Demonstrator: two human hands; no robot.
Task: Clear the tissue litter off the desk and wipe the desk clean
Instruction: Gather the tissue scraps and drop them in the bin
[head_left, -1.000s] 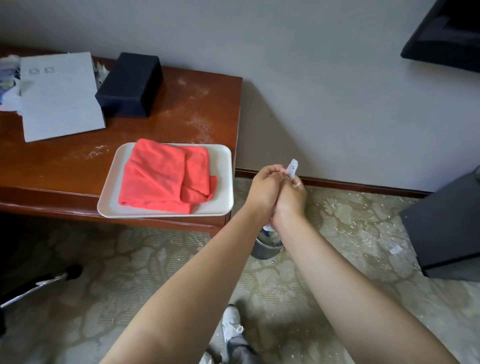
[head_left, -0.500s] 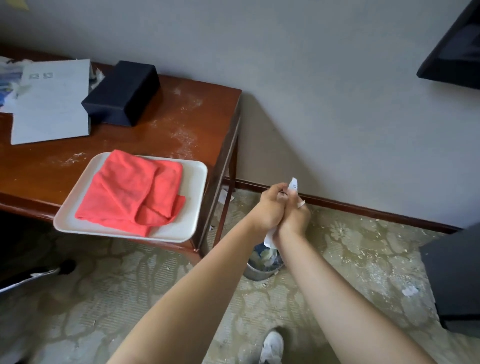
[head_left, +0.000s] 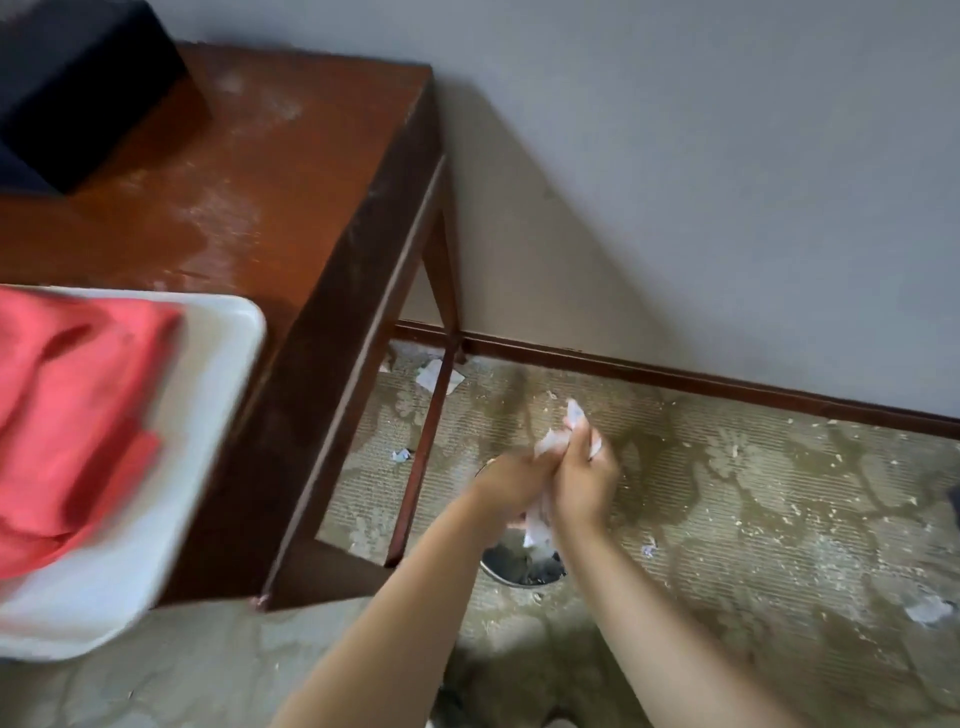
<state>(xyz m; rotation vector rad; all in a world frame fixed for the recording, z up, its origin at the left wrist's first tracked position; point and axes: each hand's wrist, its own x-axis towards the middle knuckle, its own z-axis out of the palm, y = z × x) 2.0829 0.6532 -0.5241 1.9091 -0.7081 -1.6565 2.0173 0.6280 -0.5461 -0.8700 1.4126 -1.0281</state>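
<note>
tissue wad (head_left: 550, 444): pressed between left hand (head_left: 511, 486) and right hand (head_left: 584, 483), fingers curled round it, directly over floor bin (head_left: 522, 566), seemingly for dropping. red cloth (head_left: 67, 415) waiting on tray (head_left: 223, 364), counter (head_left: 291, 171) dusty.

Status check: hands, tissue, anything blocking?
Both hands, left and right, clasp the tissue. Held above the bin on the floor. Nothing blocking; red cloth untouched on tray.

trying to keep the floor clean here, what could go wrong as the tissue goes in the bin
Both the left hand and right hand grip the tissue wad above the small metal bin, whose mouth is narrow, so pieces could miss and join the scraps on the carpet. The white tray overhangs the desk edge; a bump might tip it.
</note>
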